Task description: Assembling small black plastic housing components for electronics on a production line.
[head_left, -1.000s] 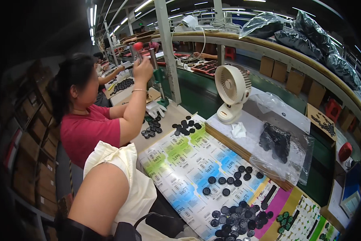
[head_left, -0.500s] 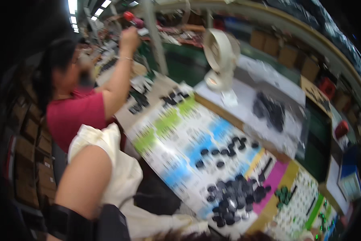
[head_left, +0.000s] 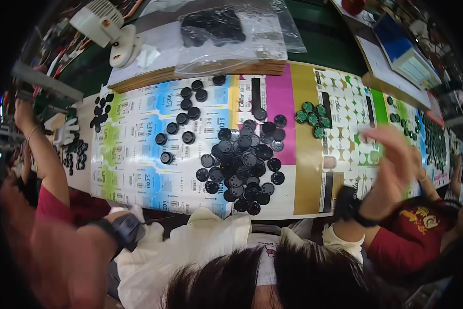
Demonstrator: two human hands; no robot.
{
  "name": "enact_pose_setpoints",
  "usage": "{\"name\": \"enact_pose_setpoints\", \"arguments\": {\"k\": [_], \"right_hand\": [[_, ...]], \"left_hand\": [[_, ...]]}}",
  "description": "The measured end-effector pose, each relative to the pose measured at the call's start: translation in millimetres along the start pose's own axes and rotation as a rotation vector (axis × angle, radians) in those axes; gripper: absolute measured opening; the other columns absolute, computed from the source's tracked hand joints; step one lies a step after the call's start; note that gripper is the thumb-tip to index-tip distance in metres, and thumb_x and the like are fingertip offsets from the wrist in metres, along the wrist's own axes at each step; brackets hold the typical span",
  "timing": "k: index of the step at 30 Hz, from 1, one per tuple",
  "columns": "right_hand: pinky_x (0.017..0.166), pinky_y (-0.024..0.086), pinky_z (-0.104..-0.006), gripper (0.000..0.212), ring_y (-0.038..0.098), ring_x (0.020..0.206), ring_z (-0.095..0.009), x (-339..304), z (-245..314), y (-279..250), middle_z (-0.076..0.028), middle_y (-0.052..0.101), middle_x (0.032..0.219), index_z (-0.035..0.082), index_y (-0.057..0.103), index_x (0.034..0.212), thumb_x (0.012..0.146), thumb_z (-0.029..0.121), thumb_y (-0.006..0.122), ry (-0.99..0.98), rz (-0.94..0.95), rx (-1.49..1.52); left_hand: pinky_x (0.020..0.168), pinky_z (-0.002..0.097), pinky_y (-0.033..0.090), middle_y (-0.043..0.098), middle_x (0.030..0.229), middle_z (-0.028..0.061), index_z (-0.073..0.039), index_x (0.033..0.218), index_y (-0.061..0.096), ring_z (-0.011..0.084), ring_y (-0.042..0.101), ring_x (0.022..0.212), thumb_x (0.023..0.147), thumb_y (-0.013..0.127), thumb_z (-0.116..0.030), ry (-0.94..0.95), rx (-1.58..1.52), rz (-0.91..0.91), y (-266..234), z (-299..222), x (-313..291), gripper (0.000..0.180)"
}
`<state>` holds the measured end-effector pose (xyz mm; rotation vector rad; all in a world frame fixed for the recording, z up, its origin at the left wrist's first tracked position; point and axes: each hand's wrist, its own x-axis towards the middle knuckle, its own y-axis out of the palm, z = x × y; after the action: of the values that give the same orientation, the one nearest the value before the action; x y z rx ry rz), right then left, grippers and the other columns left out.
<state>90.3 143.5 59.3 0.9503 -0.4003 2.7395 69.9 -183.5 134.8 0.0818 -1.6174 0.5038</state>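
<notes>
My left hand (head_left: pixel 51 257) is a blur at the lower left, close to the camera, with a black wristband (head_left: pixel 125 229) on its wrist. Its fingers are smeared, so any hold cannot be made out. Above the table's right half, my right hand (head_left: pixel 393 167) is raised with its fingers loosely bent and apart, nothing visible in them. It too has a black band (head_left: pixel 352 206). A heap of black round caps with small holes (head_left: pixel 247 162) lies between the hands. Several thicker black round pieces (head_left: pixel 187 116) stand spread out left of it. Green round pieces (head_left: pixel 314 117) sit together nearer my right hand.
Printed sheets (head_left: pixel 128 149) cover the table. Behind stand a cardboard-edged board (head_left: pixel 138 82), a clear bag of black parts (head_left: pixel 213 28), a white fan (head_left: pixel 100 26) and a blue-white box (head_left: pixel 406 51). Co-workers' arms (head_left: pixel 48 159) are at the left; another person in red (head_left: pixel 411 242) is at the right.
My view has swung from the left to face the table squarely. The raised right hand and both wristbands are in sight now; the heap appears more central.
</notes>
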Motion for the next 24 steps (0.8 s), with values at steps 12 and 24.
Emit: {"name": "enact_pose_setpoints", "arguments": {"k": [12,24], "right_hand": [[0.066,0.044,-0.0373,0.032,0.054,0.077,-0.032,-12,-145,96,-0.013,0.052,0.087,0.003,0.053,0.092,0.065,0.011,0.066,0.195,0.524,-0.609],[0.06,0.045,-0.0381,0.03,0.057,0.069,-0.031,-14,-143,90,-0.014,0.058,0.071,0.004,0.052,0.097,0.067,0.0,0.057,0.215,0.55,-0.586]], "left_hand": [[0.062,0.0335,0.043,0.059,0.077,0.0093,-0.003,0.084,0.059,0.0264,0.055,0.07,0.07,0.064,-0.012,-0.422,-0.094,0.862,149,55,-97,0.017],[0.061,0.032,0.044,0.06,0.076,0.0093,-0.007,0.085,0.06,0.024,0.058,0.071,0.076,0.057,-0.022,-0.535,0.054,1.075,220,72,-92,0.017]]}}
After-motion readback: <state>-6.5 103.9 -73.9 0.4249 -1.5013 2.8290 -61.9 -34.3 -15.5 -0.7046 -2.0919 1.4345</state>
